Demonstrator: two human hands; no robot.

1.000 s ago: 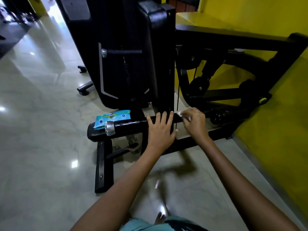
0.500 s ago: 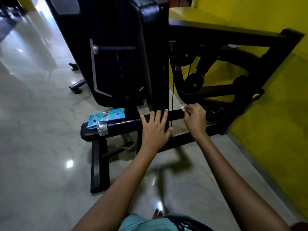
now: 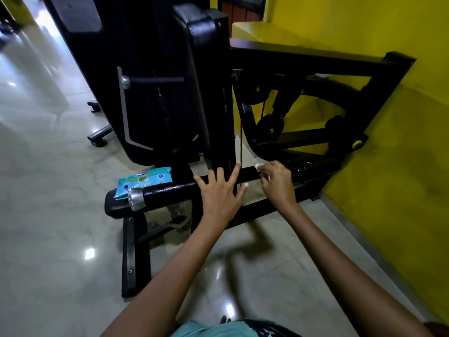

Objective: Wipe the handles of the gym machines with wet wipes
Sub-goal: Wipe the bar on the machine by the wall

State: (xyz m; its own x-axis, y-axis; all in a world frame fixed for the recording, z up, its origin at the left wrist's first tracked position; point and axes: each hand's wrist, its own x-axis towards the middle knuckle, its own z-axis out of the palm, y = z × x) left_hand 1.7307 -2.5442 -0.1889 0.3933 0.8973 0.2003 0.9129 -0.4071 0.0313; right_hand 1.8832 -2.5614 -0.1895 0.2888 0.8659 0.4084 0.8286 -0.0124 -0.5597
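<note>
Step in hand: I judge this a wiping pass along the black handle bar (image 3: pixel 175 190) of the machine, low near the floor.
Handle bar location: it lies roughly level, running from its chrome end cap (image 3: pixel 136 198) at the left toward the frame (image 3: pixel 315 62) at the right, by the yellow wall (image 3: pixel 388 142).
Left hand (image 3: pixel 220 193): fingers straight and spread wide, palm laid flat on the bar near its middle. It grips nothing; I read it as a brace.
Right hand (image 3: pixel 277 183): fingers curled round a white wet wipe (image 3: pixel 258 167), of which only a small corner shows past the knuckles. It presses the wipe to the bar, just right of the thin cable (image 3: pixel 241 132).
Technique note: I would wrap the wipe round the bar, not only over the top, and twist while sliding so the underside is covered. Keep the brace hand on a part still to be wiped.
Caution: avoid snagging the wipe on the cable.
Supply: the blue wipes packet (image 3: pixel 143 180) rests behind the bar's left end.
</note>
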